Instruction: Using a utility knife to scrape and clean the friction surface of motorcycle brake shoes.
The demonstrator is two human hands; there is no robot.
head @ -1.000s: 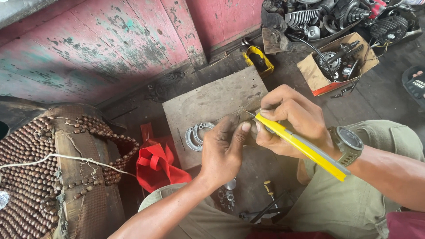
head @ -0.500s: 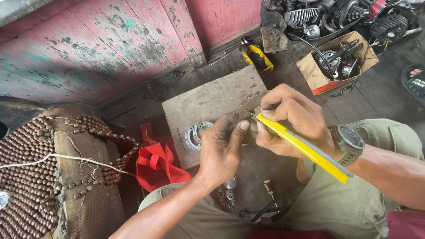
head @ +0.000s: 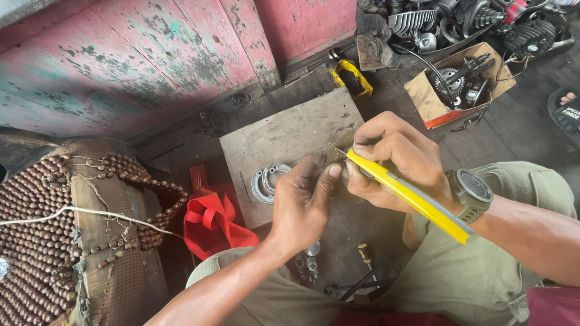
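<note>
Nothing has shifted since half a second ago: the right hand (head: 396,160) grips a yellow knife (head: 406,194), its tip at a small part pinched in the left hand (head: 302,202) above the board's (head: 284,136) right edge. Because the left thumb lies just beside the blade, a slip could cut it.

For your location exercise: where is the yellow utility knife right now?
In the head view, the yellow utility knife sits right of centre, gripped in the right hand, its tip beside the left hand over the wooden board.
</note>
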